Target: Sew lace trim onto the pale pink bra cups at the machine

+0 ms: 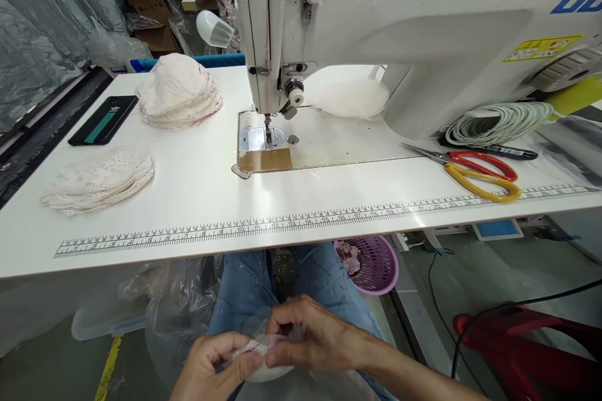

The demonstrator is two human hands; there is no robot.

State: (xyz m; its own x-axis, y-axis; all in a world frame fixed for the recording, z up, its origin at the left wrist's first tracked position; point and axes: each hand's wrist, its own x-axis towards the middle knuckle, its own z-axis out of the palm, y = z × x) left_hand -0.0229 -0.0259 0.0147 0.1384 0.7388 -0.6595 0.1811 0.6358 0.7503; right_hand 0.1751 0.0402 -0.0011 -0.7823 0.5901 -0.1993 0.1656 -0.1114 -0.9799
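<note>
Over my lap, my left hand (221,360) and my right hand (313,335) pinch a small piece of white fabric (268,373) between thumbs and fingers. The fabric looks thin and partly sheer, with a lacy bit near the left fingertips. My fingers cover much of it, so its full shape is hidden. Both hands are close together, below the front edge of the white table (197,200). Beyond them stands a sewing machine (282,44), its needle and presser foot over the metal plate, with no fabric under the foot.
Left on the table are a lace stack (101,178), a taller white fabric stack (176,91) and a dark phone (103,120). Scissors (470,169) and coiled cord (498,125) lie right. White pieces (352,97) rest behind the needle. A purple basket (383,266) stands below.
</note>
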